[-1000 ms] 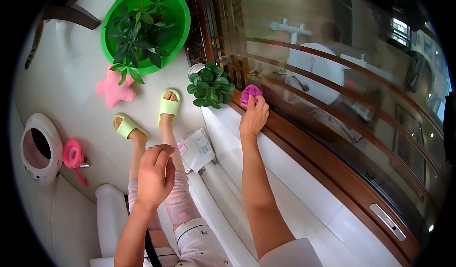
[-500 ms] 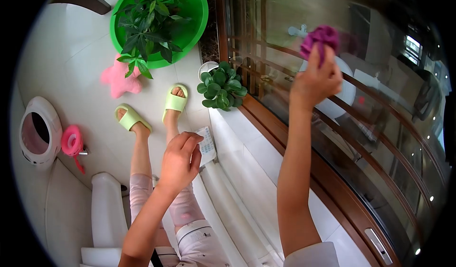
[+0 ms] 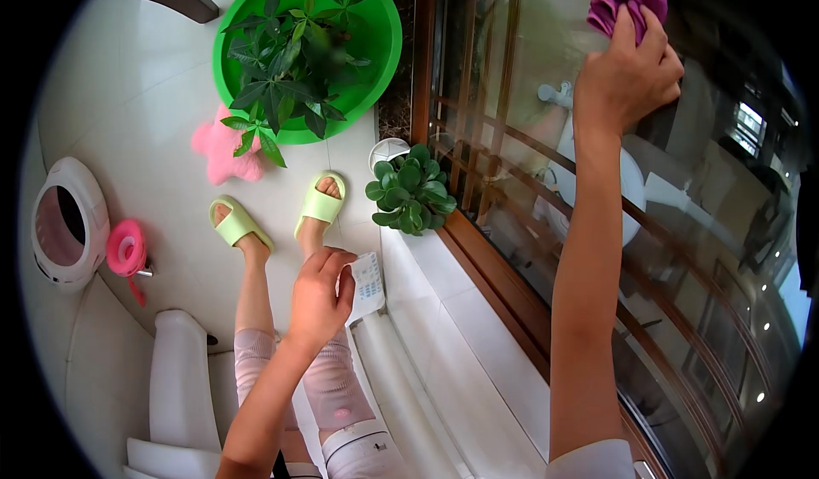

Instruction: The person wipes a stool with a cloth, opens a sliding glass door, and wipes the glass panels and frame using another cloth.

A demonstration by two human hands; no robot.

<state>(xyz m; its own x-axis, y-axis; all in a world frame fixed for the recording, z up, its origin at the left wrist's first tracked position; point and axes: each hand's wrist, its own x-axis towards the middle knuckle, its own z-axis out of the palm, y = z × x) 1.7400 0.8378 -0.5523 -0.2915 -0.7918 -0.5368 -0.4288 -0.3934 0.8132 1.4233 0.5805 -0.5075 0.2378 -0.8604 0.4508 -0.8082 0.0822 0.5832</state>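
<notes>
My right hand grips a crumpled purple cloth against the upper part of the glass pane. Its fingers press into the cloth, and the arm is stretched out along the window. My left hand hangs above my knees, fingers loosely curled, with a gap between thumb and fingers and nothing visible in the grasp. Just beside it is a white item with blue markings, partly behind the fingertips. I cannot tell whether they touch.
A brown wooden frame borders the glass, above a white ledge. A small leafy plant stands near the frame's corner. Farther off are a green tub with a plant, a pink star cushion and a white-and-pink container.
My right hand has moved up and to the right across the glass with the purple cloth. My left hand stays nearly in place. The whole view has shifted slightly.
</notes>
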